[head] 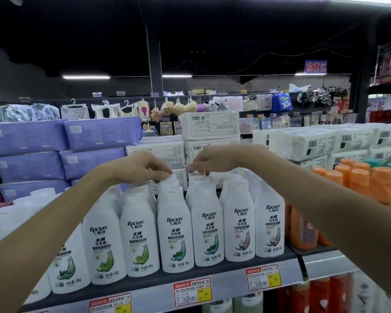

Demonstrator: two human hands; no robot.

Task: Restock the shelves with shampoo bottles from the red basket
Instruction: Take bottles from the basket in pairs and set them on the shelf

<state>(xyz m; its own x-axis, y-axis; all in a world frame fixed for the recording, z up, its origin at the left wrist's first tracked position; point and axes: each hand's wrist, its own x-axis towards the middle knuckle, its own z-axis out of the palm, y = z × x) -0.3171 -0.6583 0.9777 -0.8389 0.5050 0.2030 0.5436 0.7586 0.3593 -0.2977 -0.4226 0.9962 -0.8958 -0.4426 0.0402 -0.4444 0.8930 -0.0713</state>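
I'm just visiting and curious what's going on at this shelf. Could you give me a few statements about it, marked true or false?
1. The left hand pinches the cap of a white bottle. True.
2. The orange bottles stand left of the white ones. False: they stand to the right.
3. The right hand holds an orange bottle. False: it holds nothing, its fingers over white caps.
4. Purple packs are stacked behind, at the left. True.

White shampoo bottles [175, 229] smooth glossy plastic, paper-look labels. Shelf [224, 271] front edge matt grey metal, paper price tags [192, 292]. Purple packs [61, 136] and white packs [307, 143] in soft plastic wrap. Orange bottles [357, 184] glossy plastic.
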